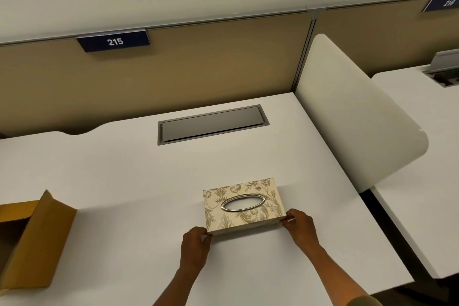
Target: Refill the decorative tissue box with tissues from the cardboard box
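The decorative tissue box [244, 216], cream with a gold floral pattern and a silver oval slot on top, lies flat on the white desk [124, 181]. No tissue shows through the slot. My left hand [195, 246] pinches its near left corner. My right hand [299, 227] grips its near right corner. The brown cardboard box [37, 238] stands open at the desk's left edge, flaps up; its contents are hidden from here.
A grey cable hatch [211, 123] is set into the desk behind the tissue box. A tan partition [173, 62] with a "215" sign closes the back. A white curved divider [352, 117] stands on the right, with a neighbouring desk [422, 156] beyond it.
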A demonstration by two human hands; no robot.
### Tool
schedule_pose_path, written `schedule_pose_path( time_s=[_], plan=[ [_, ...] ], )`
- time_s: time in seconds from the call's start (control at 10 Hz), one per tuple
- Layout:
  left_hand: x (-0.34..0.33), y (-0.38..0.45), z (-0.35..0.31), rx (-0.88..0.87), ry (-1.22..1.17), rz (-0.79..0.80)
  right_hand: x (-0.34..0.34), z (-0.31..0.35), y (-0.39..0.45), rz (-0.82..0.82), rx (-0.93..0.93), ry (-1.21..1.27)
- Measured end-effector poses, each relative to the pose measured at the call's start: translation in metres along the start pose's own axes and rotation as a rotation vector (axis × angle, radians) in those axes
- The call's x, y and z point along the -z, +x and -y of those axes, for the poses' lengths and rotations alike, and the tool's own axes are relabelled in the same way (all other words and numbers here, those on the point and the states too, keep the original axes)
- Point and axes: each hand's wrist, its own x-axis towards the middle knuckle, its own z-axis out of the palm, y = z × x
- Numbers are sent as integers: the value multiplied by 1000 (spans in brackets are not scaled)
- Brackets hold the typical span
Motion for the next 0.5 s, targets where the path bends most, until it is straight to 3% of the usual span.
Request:
schedule_pose_path(
  time_s=[0.4,0.5],
  plan=[
    [12,-7,8,62,28,94,-13,-2,-19,-147,-104,61],
    [21,-14,13,42,36,35,-23,-4,-31,-177,-114,57]
  ],
)
